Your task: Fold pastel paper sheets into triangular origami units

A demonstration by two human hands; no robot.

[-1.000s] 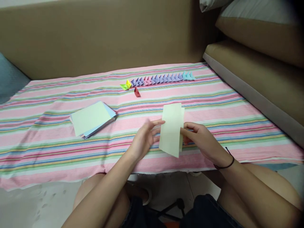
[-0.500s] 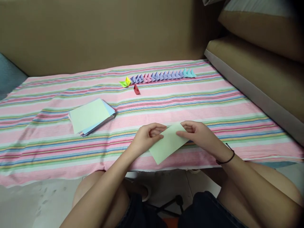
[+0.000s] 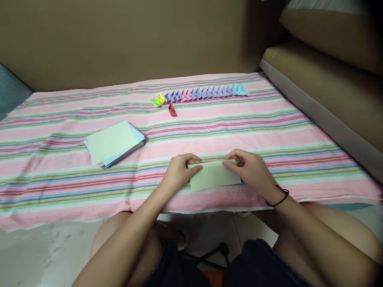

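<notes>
A pale green sheet of paper (image 3: 214,176) is held near the front edge of the striped cloth, its long side facing me. My left hand (image 3: 183,169) pinches its upper left part, thumb on top and fingers behind. At the upper right, my right hand (image 3: 249,169) grips the far edge the same way, a dark band around the wrist. Whether the sheet is doubled over I cannot tell. To the left lies a stack of paper (image 3: 115,141) with a pale green sheet on top and blue ones below.
A row of small folded paper boats (image 3: 206,93) in yellow-green, purple, pink and turquoise stretches along the far side of the striped cloth (image 3: 68,167). One red paper boat (image 3: 172,109) stands in front of it. Brown cushions (image 3: 323,79) border the right side.
The green paper has turned from a slanted position to nearly level with the table edge. Both hands have shifted slightly with it and still hold it.
</notes>
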